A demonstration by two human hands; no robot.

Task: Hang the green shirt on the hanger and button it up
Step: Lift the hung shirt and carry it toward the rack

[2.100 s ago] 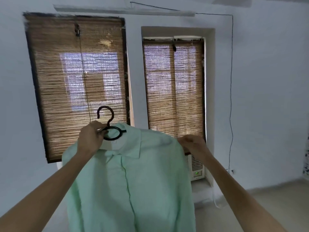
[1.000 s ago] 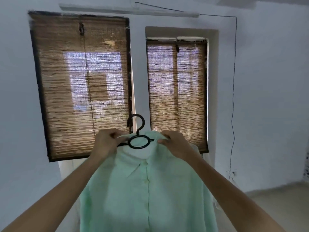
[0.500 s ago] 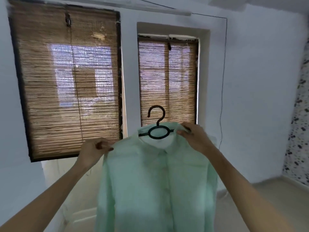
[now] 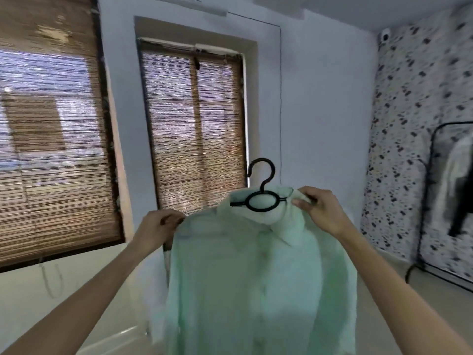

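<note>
The green shirt [image 4: 256, 278] hangs on a black hanger [image 4: 262, 188], held up in the air between both hands, with its front facing the person. The hanger's hook and ring stick out above the collar. The front edges lie together down the middle, but the blur hides whether the buttons are done.

The left hand [image 4: 161, 226] has its fingers curled round the shirt's shoulder edge. The right hand [image 4: 317, 208] pinches the cloth at the collar, right beside the hanger's arm.

Beyond the hands are two windows covered by bamboo blinds [image 4: 194, 129]. Well off to the right of the right hand, a black clothes rack [image 4: 432, 201] with garments stands against a speckled wall [image 4: 409, 111].
</note>
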